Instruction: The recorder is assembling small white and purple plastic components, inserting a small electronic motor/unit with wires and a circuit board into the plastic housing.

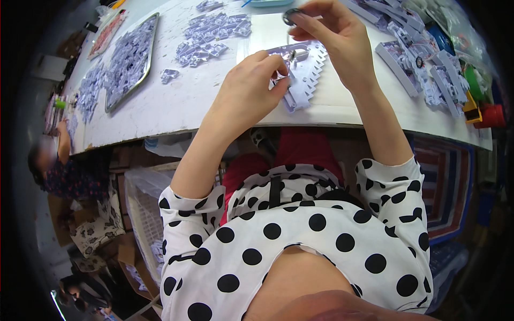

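On the white table, a pale plate with saw-toothed edges (pixel 315 76) lies in front of me, carrying metal fittings (pixel 300 52). My left hand (pixel 249 85) is over the plate's left side, its fingers curled into a pinch. What those fingers hold is hidden, if anything. Raised above the plate's far end, my right hand (pixel 337 37) pinches a small black round piece (pixel 289 17) between thumb and fingers. A thin shaft seems to run down below that piece, but I cannot tell whether they are joined.
Small pale plastic parts (pixel 211 35) are heaped beyond my left hand. More fill a metal tray (pixel 154 51) farther left. Long white housings (pixel 399 69) and wired pieces crowd the right, beside a red container (pixel 490 116). Another person (pixel 75 174) sits at the left.
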`<state>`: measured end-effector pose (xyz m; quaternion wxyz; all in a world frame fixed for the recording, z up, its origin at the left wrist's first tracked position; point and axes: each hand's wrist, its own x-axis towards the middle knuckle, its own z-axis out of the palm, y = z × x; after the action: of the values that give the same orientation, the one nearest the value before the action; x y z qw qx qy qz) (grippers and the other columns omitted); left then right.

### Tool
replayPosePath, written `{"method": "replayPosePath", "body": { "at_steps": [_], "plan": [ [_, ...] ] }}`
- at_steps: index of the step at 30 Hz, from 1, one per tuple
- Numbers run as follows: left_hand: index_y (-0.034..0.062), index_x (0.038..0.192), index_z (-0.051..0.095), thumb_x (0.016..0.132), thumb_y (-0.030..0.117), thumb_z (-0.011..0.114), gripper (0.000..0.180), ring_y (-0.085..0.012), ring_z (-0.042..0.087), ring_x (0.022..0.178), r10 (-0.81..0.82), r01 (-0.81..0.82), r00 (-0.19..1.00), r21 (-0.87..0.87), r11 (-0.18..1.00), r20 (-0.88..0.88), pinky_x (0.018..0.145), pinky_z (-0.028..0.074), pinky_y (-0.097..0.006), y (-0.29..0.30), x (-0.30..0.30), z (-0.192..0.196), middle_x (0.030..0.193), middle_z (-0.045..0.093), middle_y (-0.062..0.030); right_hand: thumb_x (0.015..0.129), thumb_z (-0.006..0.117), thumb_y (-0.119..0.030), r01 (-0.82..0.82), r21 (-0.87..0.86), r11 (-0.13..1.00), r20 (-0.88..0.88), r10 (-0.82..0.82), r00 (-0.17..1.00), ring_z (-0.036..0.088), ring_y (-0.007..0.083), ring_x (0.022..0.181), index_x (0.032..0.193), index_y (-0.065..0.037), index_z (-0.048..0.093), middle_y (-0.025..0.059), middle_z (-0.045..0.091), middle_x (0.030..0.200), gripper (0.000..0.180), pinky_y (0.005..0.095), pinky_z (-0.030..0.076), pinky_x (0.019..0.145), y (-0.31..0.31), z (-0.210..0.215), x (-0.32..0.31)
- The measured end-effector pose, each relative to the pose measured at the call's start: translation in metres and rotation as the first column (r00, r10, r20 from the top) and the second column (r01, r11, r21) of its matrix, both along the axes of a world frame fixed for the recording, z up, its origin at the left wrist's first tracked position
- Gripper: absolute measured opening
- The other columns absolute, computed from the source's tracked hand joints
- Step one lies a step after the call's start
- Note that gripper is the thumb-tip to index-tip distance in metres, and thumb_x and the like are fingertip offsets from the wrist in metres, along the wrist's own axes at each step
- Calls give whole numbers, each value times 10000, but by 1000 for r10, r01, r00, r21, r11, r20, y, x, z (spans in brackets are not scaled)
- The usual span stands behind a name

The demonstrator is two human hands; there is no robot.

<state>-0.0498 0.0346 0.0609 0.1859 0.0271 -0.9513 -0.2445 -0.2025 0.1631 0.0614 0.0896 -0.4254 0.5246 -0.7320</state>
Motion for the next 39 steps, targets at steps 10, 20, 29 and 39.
{"method": "replayPosePath", "body": {
  "at_steps": [10, 20, 29, 39],
  "plan": [
    [6, 903, 669, 817, 157, 835, 241, -211, 647, 774, 168, -158, 985, 187, 969, -36, 730, 537, -340, 12, 6, -5, 893, 666, -94, 955, 721, -87, -117, -32, 993, 31, 118, 993, 702, 110, 838, 1062, -2, 625, 59, 699, 911, 167, 246, 576, 758, -27, 42, 16],
    [12, 904, 708, 834, 219, 814, 243, -280, 667, 758, 329, -329, 944, -11, 944, -9, 708, 535, -389, 21, 1, -11, 884, 655, -116, 957, 722, -107, 11, -65, 998, 17, -10, 1000, 714, 120, 813, 1034, 8, 636, 68, 707, 924, 162, 248, 587, 723, -33, 39, 12],
    [-4, 940, 743, 921, 267, 765, 273, -123, 650, 778, 219, -154, 972, 470, 869, -86, 677, 490, -286, -2, -1, -19, 856, 690, -61, 952, 717, -94, 176, -3, 984, -17, -176, 984, 682, 102, 789, 1039, -5, 646, 52, 699, 882, 144, 243, 575, 708, -23, 26, -14],
    [17, 1093, 720, 962, 248, 702, 266, -126, 669, 816, -102, -122, 976, 873, 472, 191, 687, 570, -274, -40, 6, 2, 900, 708, -54, 940, 728, -191, -10, 383, 924, 0, 11, 1000, 682, 101, 841, 1066, -24, 707, 46, 749, 938, 211, 250, 530, 728, 17, -12, -4]
  ]
}}
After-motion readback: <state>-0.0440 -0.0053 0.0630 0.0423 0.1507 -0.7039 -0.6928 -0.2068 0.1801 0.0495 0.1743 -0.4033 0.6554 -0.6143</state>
